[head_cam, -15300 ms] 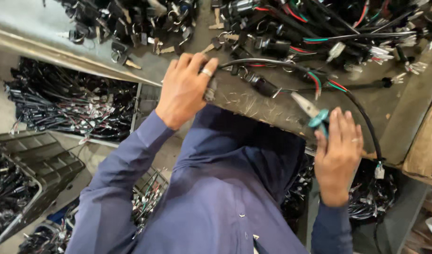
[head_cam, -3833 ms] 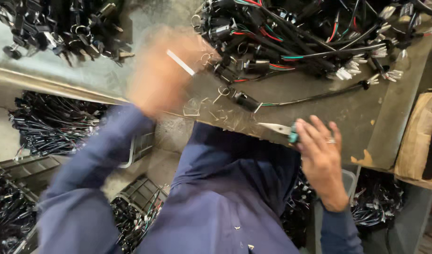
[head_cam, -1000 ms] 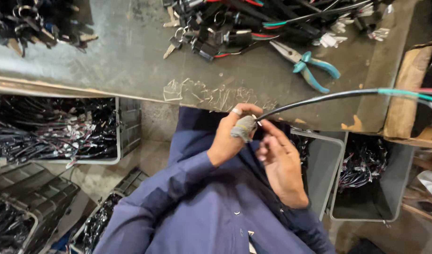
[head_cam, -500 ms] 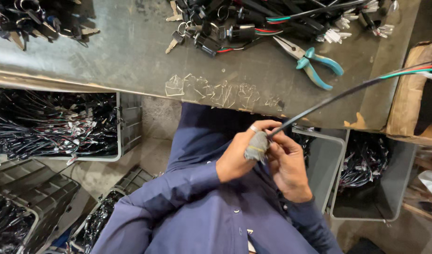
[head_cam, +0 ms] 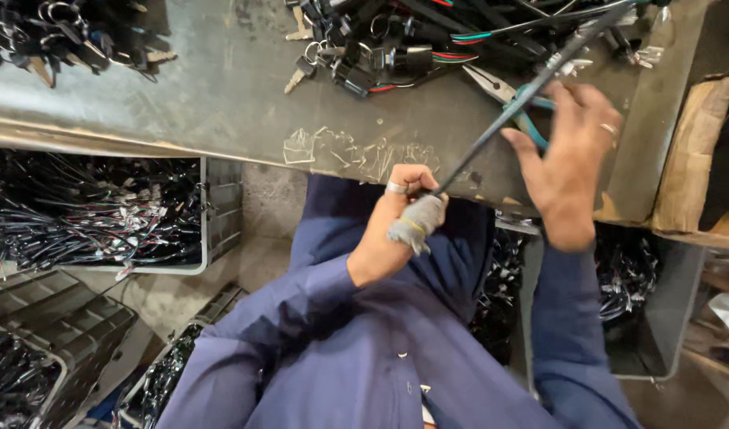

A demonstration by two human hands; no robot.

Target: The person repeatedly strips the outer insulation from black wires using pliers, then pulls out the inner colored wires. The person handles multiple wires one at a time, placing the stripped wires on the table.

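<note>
My left hand [head_cam: 392,230] is closed around the grey-wrapped end [head_cam: 416,222] of a long black cable [head_cam: 491,131]. It holds that end in front of my blue shirt, just below the bench edge. The cable runs up and to the right over the bench into a pile of wiring [head_cam: 396,48]. My right hand [head_cam: 571,155] is stretched out over the bench with its fingers spread. Its fingertips are at the teal handles of a pair of pliers [head_cam: 527,119] lying there. I cannot see a grip on the pliers.
The grey metal bench [head_cam: 221,95] carries black key switches with coloured wires, and more keys at the top left [head_cam: 63,40]. Crates of black wire harnesses [head_cam: 94,214] stand under it on the left, with a bin [head_cam: 642,278] on the right. A cardboard box [head_cam: 690,159] sits at the right edge.
My right hand has left the cable end by my chest and moved up onto the bench to the pliers. My left hand keeps hold of the cable end.
</note>
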